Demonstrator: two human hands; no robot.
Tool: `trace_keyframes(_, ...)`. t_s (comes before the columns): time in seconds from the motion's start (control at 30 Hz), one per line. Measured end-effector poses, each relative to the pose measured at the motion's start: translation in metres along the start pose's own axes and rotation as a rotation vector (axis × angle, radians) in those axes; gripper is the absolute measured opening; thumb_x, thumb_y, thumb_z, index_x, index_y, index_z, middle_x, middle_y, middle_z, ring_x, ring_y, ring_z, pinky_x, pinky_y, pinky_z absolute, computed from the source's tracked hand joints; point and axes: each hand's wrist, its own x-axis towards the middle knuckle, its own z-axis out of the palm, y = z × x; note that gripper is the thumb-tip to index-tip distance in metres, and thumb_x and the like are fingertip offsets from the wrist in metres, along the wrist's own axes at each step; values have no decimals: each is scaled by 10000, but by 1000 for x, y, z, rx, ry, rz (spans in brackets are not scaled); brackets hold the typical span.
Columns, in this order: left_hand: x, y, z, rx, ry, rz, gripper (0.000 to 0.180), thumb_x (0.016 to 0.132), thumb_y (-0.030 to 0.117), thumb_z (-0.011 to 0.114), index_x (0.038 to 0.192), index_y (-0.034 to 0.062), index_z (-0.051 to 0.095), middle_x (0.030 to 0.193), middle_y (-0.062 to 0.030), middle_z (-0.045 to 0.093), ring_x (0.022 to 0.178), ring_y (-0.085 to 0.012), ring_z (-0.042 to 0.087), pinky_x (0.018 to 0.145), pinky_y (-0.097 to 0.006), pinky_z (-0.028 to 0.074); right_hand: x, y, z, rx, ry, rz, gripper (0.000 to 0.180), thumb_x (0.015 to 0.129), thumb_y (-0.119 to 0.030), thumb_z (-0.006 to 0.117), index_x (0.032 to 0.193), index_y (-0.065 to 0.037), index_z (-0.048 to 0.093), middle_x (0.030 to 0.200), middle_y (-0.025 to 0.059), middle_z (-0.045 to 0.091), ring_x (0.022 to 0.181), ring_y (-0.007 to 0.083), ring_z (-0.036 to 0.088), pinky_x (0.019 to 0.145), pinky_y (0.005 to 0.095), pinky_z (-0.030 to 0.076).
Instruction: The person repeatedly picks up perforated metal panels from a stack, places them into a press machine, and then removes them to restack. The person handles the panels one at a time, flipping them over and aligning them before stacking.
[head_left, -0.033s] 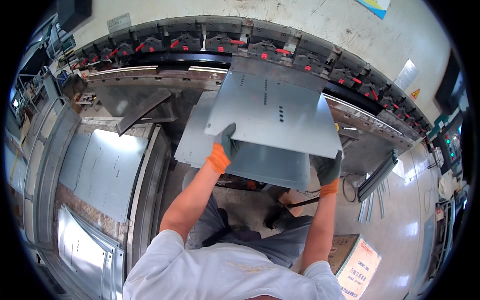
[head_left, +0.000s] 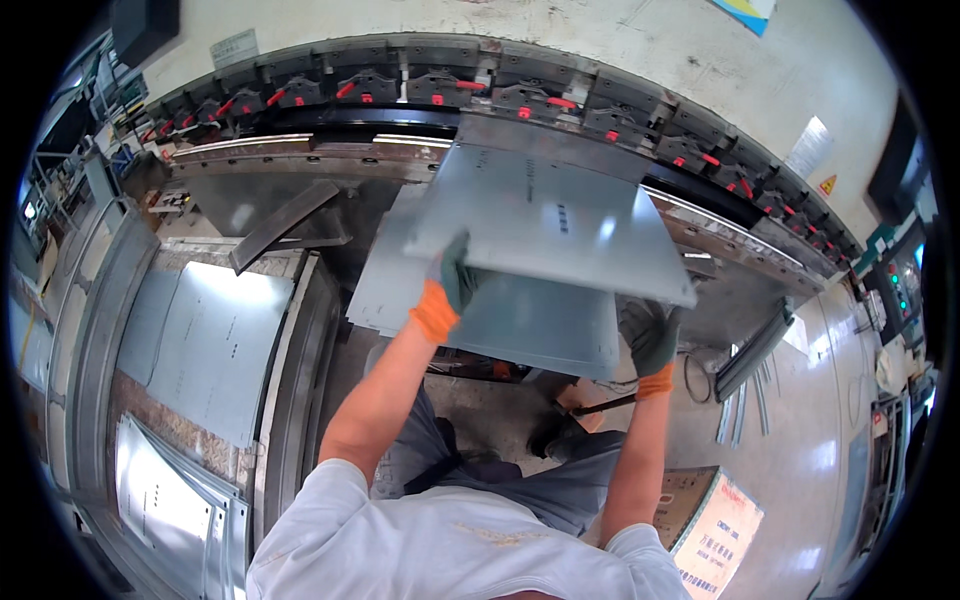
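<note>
While left hand (head_left: 456,274) holds sheet (head_left: 552,232), right hand (head_left: 650,336) at edge.

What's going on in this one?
A person in work gloves is handling a flat, perforated metal sheet at a long machine with red levers. The left hand grips its near-left corner; the right hand is at the near-right corner, fingers partly hidden, so its grip is unclear. The sheet's far edge points toward the machine. More sheets show beneath it, and others lie off to the left.
</note>
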Motion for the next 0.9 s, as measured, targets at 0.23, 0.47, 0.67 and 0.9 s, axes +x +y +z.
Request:
trace_keyframes(0.23,85,105,102,-133,-400,-94,562,973,498,603,1248,8,612,1253,-219,654,1141,-378,645,1034,-495,509,-115,46,-19,-23,80,70,678,1017,-586,461,1459,-72,463,1294,186,632,1152,320,637,1021,465,497)
trace_keyframes(0.47,86,123,108,33,-351,-138,795,939,540,632,1367,-115,493,1426,-277,521,1343,-415,493,1125,-491,432,-194,100,-55,99,344,156,523,1047,-436,505,1410,-60,511,1232,129,646,1123,261,649,974,428,527)
trace_keyframes(0.67,70,140,59,-143,-659,-247,1115,856,659,650,1560,-73,190,1646,-204,230,1506,-321,278,1215,-436,300,-201,122,-71,146,402,234,480,991,-442,620,1289,-66,616,1136,122,718,999,249,712,862,408,577)
trace_keyframes(0.9,107,162,45,43,-501,-214,715,1024,466,500,1471,-82,391,1548,-238,404,1448,-341,379,1176,-444,392,-194,133,-59,79,431,328,459,979,-429,646,1275,-79,621,1128,126,726,1001,254,715,852,408,588)
